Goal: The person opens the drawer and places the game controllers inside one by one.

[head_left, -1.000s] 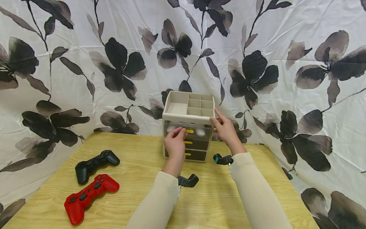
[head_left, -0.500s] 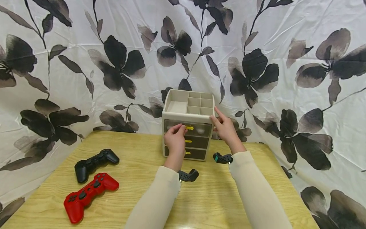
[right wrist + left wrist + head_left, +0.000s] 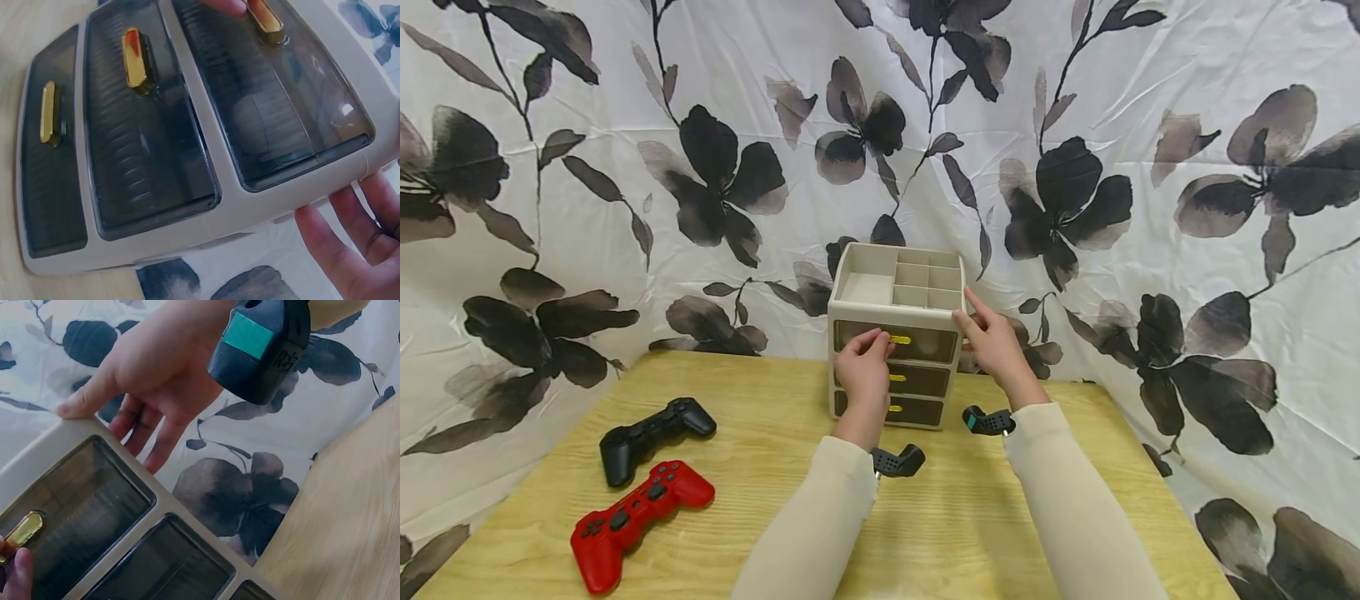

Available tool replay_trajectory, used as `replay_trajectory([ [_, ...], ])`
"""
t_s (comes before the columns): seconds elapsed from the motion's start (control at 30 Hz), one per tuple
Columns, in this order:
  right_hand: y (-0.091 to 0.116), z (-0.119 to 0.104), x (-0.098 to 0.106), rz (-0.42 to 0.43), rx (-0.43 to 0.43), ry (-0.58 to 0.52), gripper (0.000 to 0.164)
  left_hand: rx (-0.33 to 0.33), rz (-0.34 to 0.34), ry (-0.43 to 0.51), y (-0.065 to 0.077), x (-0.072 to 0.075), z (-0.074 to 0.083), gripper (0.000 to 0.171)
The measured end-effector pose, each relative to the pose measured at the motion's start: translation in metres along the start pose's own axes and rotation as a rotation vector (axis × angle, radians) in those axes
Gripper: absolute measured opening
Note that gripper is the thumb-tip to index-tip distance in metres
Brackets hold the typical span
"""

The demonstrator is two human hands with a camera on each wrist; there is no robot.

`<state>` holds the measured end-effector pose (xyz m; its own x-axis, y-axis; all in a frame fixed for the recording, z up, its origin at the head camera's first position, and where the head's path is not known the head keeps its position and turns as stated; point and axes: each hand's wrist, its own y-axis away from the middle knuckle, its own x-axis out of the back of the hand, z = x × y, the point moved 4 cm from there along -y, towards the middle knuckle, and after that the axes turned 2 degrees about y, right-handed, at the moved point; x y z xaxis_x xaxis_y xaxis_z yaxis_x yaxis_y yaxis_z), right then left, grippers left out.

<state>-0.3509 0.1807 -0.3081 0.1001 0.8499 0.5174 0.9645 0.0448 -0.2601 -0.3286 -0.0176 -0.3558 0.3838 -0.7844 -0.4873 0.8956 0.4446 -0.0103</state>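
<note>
A cream desktop drawer organizer [image 3: 891, 312] stands at the back of the table, with three smoky see-through drawers. My left hand [image 3: 862, 375] pinches the end of the gold handle [image 3: 24, 535] on the top drawer [image 3: 929, 344] between thumb and fingertips. That drawer sits level with the frame. My right hand [image 3: 996, 346] rests against the organizer's upper right corner, thumb at the front edge and fingers along the side wall. In the right wrist view, a pale round shape shows faintly behind the top drawer's front.
The organizer's top has open compartments [image 3: 868, 287]. A black game controller [image 3: 657, 435] and a red game controller [image 3: 642, 512] lie on the left of the wooden table [image 3: 760, 517]. A floral cloth [image 3: 700, 50] hangs close behind the organizer.
The top drawer, slightly pulled out with white round shapes showing inside, has slid in level with the frame, my left hand moving with its handle. The right hand has stayed at the corner.
</note>
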Motion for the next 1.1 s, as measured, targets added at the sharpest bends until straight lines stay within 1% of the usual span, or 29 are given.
replay_trajectory([
  [0.1, 0.002, 0.002, 0.003, -0.012, -0.011, -0.002, 0.062, 0.012, -0.019, 0.012, 0.0, -0.001, -0.003, 0.015],
  [0.2, 0.003, 0.002, 0.008, -0.013, -0.002, -0.014, 0.063, 0.015, -0.054, 0.018, -0.001, -0.005, -0.004, 0.015],
  [0.33, 0.003, 0.002, 0.017, 0.02, 0.016, -0.015, 0.063, 0.008, -0.114, 0.014, -0.003, -0.01, -0.001, 0.017],
  [0.43, 0.003, 0.002, 0.018, 0.026, 0.018, -0.014, 0.063, 0.009, -0.129, 0.002, -0.003, -0.009, 0.0, 0.016],
  [0.6, 0.003, 0.001, 0.013, 0.0, 0.021, -0.048, 0.063, -0.008, -0.109, 0.0, -0.004, -0.001, 0.0, 0.015],
  [0.73, 0.003, 0.001, 0.01, -0.003, 0.024, -0.048, 0.063, -0.021, -0.108, 0.007, -0.003, 0.006, 0.001, 0.014],
  [0.87, 0.002, 0.0, 0.008, -0.007, 0.032, -0.049, 0.063, -0.024, -0.106, -0.025, -0.002, 0.016, 0.0, 0.015],
  [0.97, 0.001, -0.001, 0.005, -0.011, 0.033, -0.062, 0.063, -0.024, -0.089, -0.057, -0.002, 0.026, -0.004, 0.016],
  [1.1, 0.001, -0.001, 0.0, -0.016, 0.034, -0.071, 0.062, -0.013, -0.058, -0.053, -0.004, 0.038, -0.012, 0.017],
])
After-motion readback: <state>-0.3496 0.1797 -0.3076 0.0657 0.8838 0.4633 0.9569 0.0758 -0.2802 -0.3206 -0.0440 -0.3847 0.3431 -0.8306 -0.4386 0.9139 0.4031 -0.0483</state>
